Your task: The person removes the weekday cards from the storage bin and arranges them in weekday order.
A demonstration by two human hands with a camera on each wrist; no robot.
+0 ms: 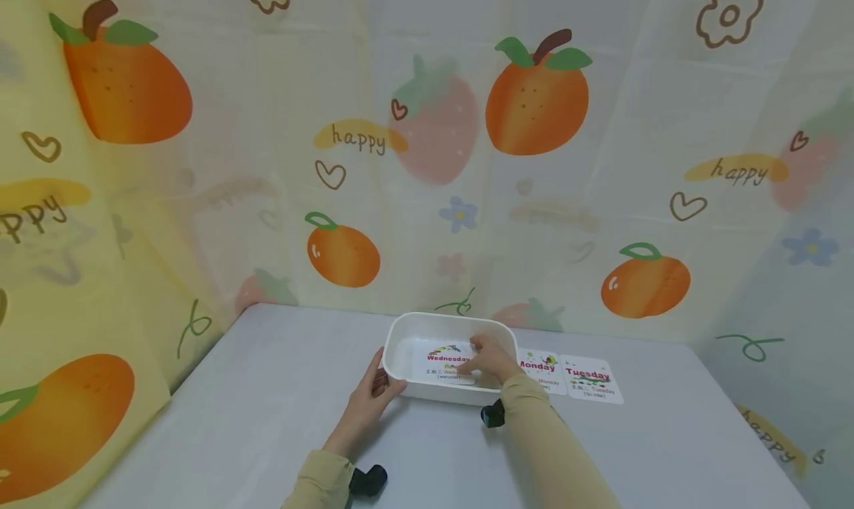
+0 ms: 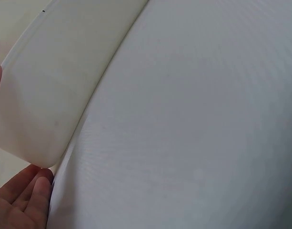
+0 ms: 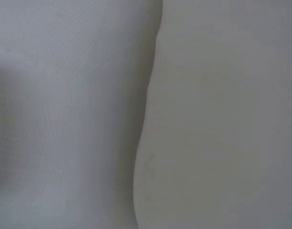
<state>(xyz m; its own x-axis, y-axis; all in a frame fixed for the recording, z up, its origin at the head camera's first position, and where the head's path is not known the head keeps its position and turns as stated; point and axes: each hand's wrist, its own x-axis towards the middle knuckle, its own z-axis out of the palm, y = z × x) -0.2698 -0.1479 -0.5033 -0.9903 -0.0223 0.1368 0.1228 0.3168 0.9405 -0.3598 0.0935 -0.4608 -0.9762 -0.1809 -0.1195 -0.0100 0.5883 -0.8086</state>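
A white rectangular plastic tray sits on the table, and a printed "Wednesday" card lies inside it. My left hand holds the tray's left end, thumb at the front corner and fingers at the side. In the left wrist view, the fingertips touch the tray's lower corner. My right hand reaches into the tray over the card's right side, with thumb and index finger apart and the thumb over the card. The right wrist view shows only a pale outer wall, not the hand.
To the right of the tray lie a "Monday" card, partly hidden by the tray and right arm, and a "Tuesday" card. The white-covered table meets a fruit-patterned curtain at its back edge.
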